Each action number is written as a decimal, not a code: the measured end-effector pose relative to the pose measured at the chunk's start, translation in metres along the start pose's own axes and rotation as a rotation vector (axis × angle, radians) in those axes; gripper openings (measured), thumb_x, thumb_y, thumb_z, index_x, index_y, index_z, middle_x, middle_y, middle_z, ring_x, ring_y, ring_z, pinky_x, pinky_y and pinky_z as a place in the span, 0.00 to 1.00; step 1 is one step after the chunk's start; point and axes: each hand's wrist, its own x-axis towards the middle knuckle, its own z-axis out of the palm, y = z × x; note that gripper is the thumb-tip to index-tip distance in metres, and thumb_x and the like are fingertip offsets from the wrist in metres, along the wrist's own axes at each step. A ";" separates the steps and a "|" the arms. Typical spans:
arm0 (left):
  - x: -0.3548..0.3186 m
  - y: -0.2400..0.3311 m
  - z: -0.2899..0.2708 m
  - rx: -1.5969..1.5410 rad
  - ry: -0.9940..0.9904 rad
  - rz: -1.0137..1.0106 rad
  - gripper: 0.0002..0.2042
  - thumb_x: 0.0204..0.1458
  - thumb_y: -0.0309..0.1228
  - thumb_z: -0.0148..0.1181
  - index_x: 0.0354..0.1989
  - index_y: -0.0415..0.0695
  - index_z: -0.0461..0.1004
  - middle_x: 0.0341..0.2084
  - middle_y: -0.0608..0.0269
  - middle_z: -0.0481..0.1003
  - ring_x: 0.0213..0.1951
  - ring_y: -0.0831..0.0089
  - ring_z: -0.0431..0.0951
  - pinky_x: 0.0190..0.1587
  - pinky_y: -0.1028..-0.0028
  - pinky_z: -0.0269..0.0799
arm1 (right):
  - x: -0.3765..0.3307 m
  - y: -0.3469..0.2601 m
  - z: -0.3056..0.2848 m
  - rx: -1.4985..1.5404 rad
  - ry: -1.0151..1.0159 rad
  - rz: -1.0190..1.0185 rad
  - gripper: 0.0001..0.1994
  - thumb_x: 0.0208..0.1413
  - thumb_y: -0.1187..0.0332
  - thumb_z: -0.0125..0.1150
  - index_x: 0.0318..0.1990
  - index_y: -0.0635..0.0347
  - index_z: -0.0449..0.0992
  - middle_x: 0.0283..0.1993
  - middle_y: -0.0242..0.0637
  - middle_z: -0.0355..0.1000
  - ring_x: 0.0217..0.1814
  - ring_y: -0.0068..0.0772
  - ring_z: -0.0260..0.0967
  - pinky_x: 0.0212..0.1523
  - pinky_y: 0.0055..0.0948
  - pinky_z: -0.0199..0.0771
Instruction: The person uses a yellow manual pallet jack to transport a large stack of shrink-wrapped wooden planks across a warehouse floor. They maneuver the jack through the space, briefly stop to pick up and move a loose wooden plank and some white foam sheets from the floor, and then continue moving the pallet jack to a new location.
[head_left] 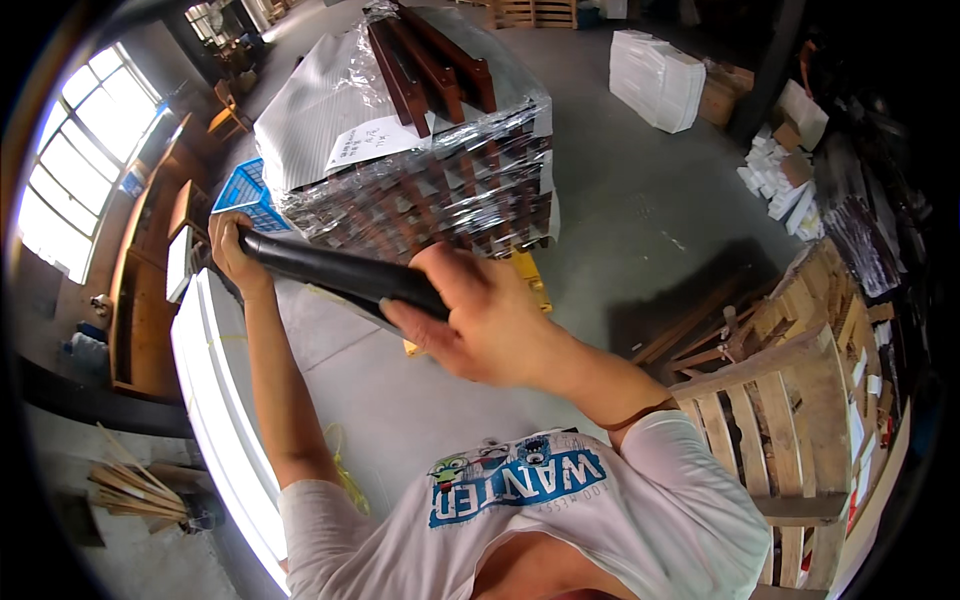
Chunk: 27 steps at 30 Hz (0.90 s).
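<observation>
Held up in front of me is a long black bar with a smooth rounded side; its exact kind does not show. My left hand is closed around its far left end. Nearer to me, my right hand grips the other end, thumb below and fingers over the top, slightly blurred. Beyond the bar stands a stack of dark brown wooden parts wrapped in clear film. Three loose dark brown wooden pieces lie on top, beside a handwritten paper sheet.
Tall white panels stand close on my left, with a blue plastic crate behind them. Part of a yellow pallet shows under the stack. Wooden pallets lean at my right. White foam packs stand farther back.
</observation>
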 end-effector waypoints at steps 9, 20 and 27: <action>0.024 0.024 -0.054 -0.126 -0.318 -0.543 0.10 0.48 0.29 0.40 0.26 0.38 0.68 0.25 0.63 0.66 0.31 0.75 0.64 0.38 0.78 0.58 | 0.067 0.194 -0.002 0.657 0.115 0.661 0.15 0.57 0.63 0.57 0.47 0.64 0.71 0.26 0.33 0.71 0.22 0.20 0.66 0.25 0.21 0.68; 0.077 -0.010 -0.089 0.168 -0.872 -0.835 0.17 0.43 0.20 0.51 0.45 0.38 0.73 0.29 0.63 0.73 0.32 0.73 0.75 0.33 0.77 0.71 | -0.006 0.111 0.064 1.034 -0.267 0.325 0.14 0.62 0.62 0.53 0.42 0.64 0.76 0.33 0.38 0.76 0.34 0.23 0.73 0.36 0.22 0.74; 0.082 0.011 -0.053 0.127 -0.831 -0.608 0.21 0.55 0.47 0.56 0.33 0.37 0.78 0.21 0.64 0.74 0.26 0.76 0.74 0.33 0.78 0.69 | 0.036 -0.056 0.010 -0.086 -0.237 -0.231 0.20 0.56 0.57 0.55 0.26 0.71 0.76 0.25 0.50 0.75 0.31 0.45 0.76 0.33 0.39 0.75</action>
